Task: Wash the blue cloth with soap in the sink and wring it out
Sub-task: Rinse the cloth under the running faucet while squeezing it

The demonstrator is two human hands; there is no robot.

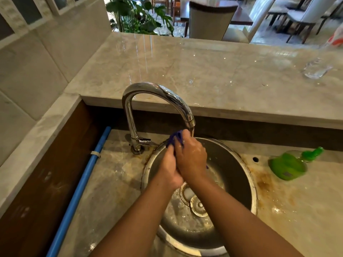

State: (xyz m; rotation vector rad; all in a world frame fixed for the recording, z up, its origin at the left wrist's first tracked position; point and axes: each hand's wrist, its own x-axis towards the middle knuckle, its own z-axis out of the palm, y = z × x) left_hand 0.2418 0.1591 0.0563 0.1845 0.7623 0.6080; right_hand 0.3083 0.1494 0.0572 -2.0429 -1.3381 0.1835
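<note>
Left hand (169, 169) and right hand (192, 160) grip blue cloth (175, 139) over steel sink (232, 167) — stained stone counter (111, 182), chairs (300, 19) beyond.

Just two bare arms here, really. The left forearm (141, 219) and right forearm (241, 219) are uncovered the whole way, skin showing down to the fingers. The right hand (192, 160), the one closer to the tap (157, 93), has a wet shine and droplets across its back. The left hand (169, 169) looks duller.
</note>
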